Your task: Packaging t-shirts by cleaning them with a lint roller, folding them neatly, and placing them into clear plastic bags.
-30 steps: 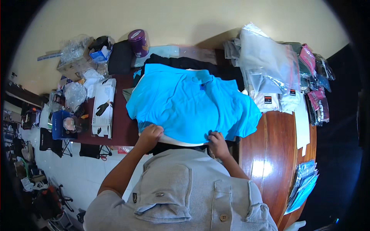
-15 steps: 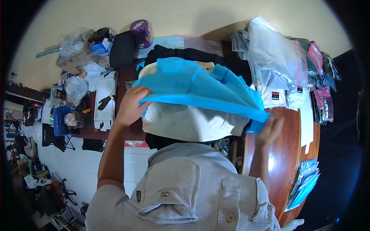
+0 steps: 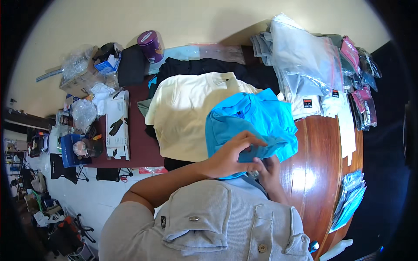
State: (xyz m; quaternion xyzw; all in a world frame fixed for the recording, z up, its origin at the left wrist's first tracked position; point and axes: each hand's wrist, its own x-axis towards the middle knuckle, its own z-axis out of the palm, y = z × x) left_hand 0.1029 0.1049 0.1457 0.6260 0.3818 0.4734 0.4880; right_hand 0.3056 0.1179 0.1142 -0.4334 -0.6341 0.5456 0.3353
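Blue shirt [image 3: 257, 126], judged light, soft and limp, best taken at its folded hem, was held bunched at six o'clock of the cream shirt [image 3: 191, 117], pinched between left hand [image 3: 233, 154] and right hand [image 3: 267, 167].

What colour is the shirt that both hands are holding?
Bright blue shirt, seen best in the head view.

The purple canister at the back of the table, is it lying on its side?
No, the purple canister stands upright near the wall, its round lid facing up, beside a black bag.
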